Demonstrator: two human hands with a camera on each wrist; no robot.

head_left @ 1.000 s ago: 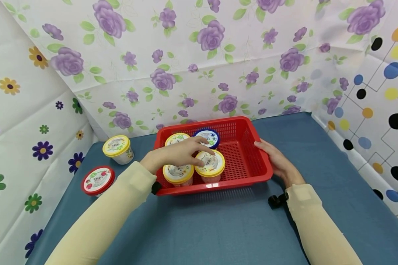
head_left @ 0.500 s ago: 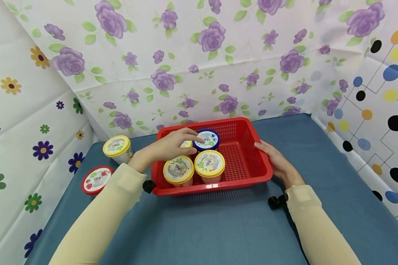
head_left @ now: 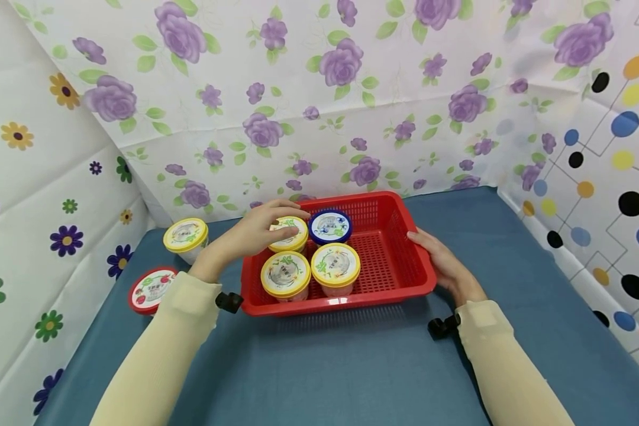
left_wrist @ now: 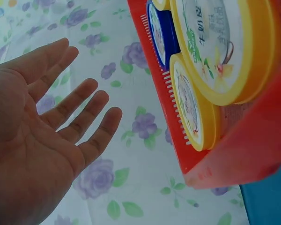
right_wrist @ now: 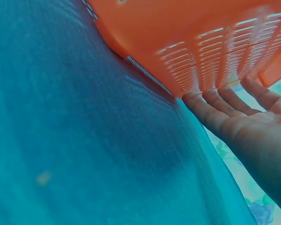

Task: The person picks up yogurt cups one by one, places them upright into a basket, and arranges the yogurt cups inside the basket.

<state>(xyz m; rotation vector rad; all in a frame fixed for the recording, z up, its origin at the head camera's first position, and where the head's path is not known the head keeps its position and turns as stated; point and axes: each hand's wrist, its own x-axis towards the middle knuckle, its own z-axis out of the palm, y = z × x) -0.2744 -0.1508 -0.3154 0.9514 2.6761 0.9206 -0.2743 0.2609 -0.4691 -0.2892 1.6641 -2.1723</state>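
Observation:
Inside a red perforated basket (head_left: 380, 287) stand several lidded tubs. Two with yellow lids, the front left tub (head_left: 286, 275) and the front right tub (head_left: 336, 264), sit side by side. Behind them are a yellow-lidded tub (head_left: 294, 232) and a blue-lidded tub (head_left: 330, 227). My left hand (head_left: 250, 234) hovers by the back left tub, fingers spread and holding nothing; the left wrist view shows its palm apart from the basket. My right hand (head_left: 447, 266) touches the basket's right side, and in the right wrist view its fairly straight fingers (right_wrist: 210, 112) rest against the slotted wall.
Left of the basket, on the blue tablecloth (head_left: 319, 361), stand a yellow-lidded tub (head_left: 186, 236) and a red-lidded tub (head_left: 151, 290), partly hidden by the left sleeve. A flowered curtain (head_left: 319, 89) rises behind, and a dotted one (head_left: 617, 177) at right.
My left hand has drawn back leftward from above the front right tub, past the blue lid, to the back left tub. My right hand has stayed at the basket's side.

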